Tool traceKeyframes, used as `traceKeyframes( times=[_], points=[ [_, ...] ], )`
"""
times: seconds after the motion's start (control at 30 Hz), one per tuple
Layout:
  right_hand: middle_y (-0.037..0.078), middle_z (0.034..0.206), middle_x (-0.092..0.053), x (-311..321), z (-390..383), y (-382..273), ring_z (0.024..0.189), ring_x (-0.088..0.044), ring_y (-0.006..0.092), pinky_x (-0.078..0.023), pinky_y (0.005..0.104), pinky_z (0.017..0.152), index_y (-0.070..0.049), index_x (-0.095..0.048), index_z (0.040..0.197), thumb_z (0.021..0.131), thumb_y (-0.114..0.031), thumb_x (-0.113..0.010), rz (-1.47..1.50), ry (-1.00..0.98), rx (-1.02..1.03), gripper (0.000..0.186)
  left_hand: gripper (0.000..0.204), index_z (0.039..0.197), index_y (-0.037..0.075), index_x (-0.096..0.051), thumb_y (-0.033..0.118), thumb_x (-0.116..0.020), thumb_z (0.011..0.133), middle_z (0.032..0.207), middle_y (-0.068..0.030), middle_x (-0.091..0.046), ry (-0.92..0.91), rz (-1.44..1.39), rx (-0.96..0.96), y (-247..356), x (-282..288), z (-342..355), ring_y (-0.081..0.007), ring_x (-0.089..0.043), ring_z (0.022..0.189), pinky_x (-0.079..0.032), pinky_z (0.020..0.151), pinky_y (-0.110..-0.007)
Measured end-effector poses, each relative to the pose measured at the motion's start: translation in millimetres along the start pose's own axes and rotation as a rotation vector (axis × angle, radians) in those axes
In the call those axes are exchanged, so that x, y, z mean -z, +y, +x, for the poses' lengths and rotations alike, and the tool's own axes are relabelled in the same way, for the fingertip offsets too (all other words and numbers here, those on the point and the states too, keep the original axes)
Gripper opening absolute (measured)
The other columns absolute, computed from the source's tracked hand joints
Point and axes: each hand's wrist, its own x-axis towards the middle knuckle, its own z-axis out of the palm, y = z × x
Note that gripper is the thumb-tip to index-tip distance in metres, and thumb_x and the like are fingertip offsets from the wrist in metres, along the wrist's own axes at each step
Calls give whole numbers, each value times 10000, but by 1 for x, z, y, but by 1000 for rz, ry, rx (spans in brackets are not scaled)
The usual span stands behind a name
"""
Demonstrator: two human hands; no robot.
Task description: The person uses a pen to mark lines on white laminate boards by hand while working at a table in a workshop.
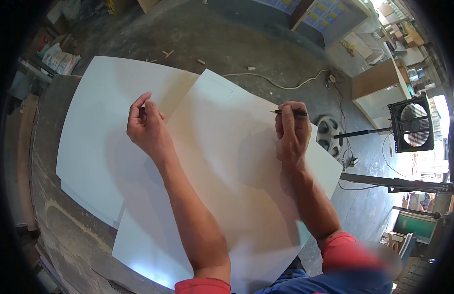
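Observation:
A large white panel (212,142) lies at an angle in front of me, overlapping another white panel (94,112) on the left. My right hand (293,125) is closed round a dark pencil (276,111), its sharpened tip pointing left above the right part of the upper panel. Over the seam between the panels, my left hand (147,117) hovers with loosely curled, parted fingers and nothing visible in it. Thin drawn lines (231,91) mark the upper panel near its far corner.
Beneath the panels is a worn worktable (60,215). A fan (414,122) on a pole stands at the right, near a wheel-shaped base (330,132). A pale cable (276,84) and wood scraps (201,62) lie on the floor beyond. A cabinet (381,90) stands far right.

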Motion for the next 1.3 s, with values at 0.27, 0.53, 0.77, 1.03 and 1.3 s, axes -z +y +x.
traceKeyframes(
  times=[0.27,0.53,0.77,1.03,1.3],
  points=[
    [-21,652,-476,2,-1,-3,579,-394,54,-309,231,518,-57,-578,859,1086,-291,-478,-83,-28,9,340,167,992,14,-735,74,-601,914,602,41,-474,10,26,8,3,-1,-1,-38,-417,579,-349,568,-231],
    [-20,585,-434,9,-1,1,567,-376,79,-299,282,516,-31,-541,676,1086,-309,-464,-181,-53,10,501,148,1008,37,-739,76,-622,927,632,49,-505,-1,22,-23,-3,0,2,-23,-413,577,-287,507,-206],
    [8,569,-451,12,-3,3,554,-390,104,-304,303,513,-23,-522,634,1085,-300,-457,-205,-71,23,533,151,1012,31,-737,71,-618,929,632,48,-502,2,10,-30,-4,0,1,-23,-411,577,-284,506,-205],
    [-8,550,-413,12,-4,-2,541,-358,89,-276,288,501,-45,-505,629,1097,-331,-421,-221,-55,14,555,164,1021,32,-738,45,-600,933,637,50,-492,0,15,-17,-1,-2,0,-22,-400,575,-274,503,-204],
    [-44,681,-435,5,-1,-3,573,-354,33,-258,214,503,-79,-536,888,1098,-324,-431,-64,-32,46,339,156,1009,33,-737,55,-607,925,631,49,-488,23,21,1,-1,-2,1,-21,-380,562,-247,495,-211]
  ],
)
